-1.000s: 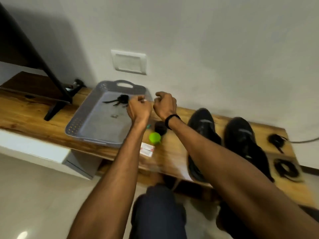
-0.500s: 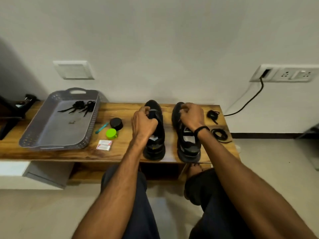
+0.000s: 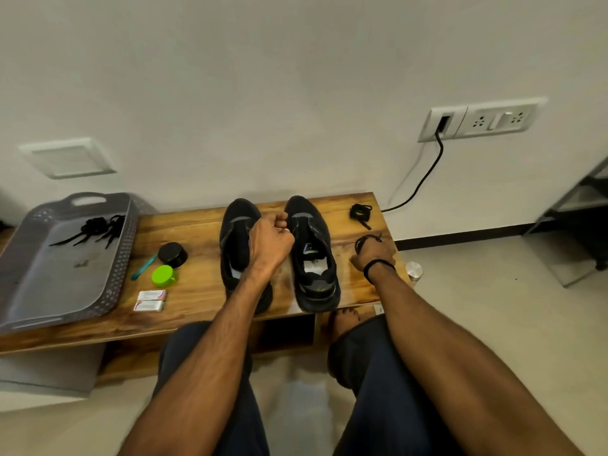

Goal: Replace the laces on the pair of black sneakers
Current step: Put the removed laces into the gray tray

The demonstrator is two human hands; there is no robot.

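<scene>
Two black sneakers stand side by side, toes to the wall, on the wooden bench (image 3: 197,232), both without laces. My left hand (image 3: 269,241) is curled into a fist on the inner edge of the left sneaker (image 3: 237,222) and grips it. The right sneaker (image 3: 312,258) stands free, its insole showing. At the bench's right end my right hand (image 3: 373,253) lies on a coiled black lace (image 3: 365,239), fingers closing on it. A second bundled black lace (image 3: 360,212) lies just behind. Loose black laces (image 3: 95,227) lie in the grey tray (image 3: 128,245).
Between tray and shoes sit a black cap (image 3: 172,255), a green cap (image 3: 163,276), a teal stick (image 3: 143,268) and two small white packets (image 3: 149,301). A black cable (image 3: 424,179) runs from the wall socket (image 3: 480,121) to the floor. My knees are below the bench.
My hands came from the tray to the sneakers. Then my right hand left the right sneaker and went right onto the coiled lace, while my left hand stayed on the left sneaker.
</scene>
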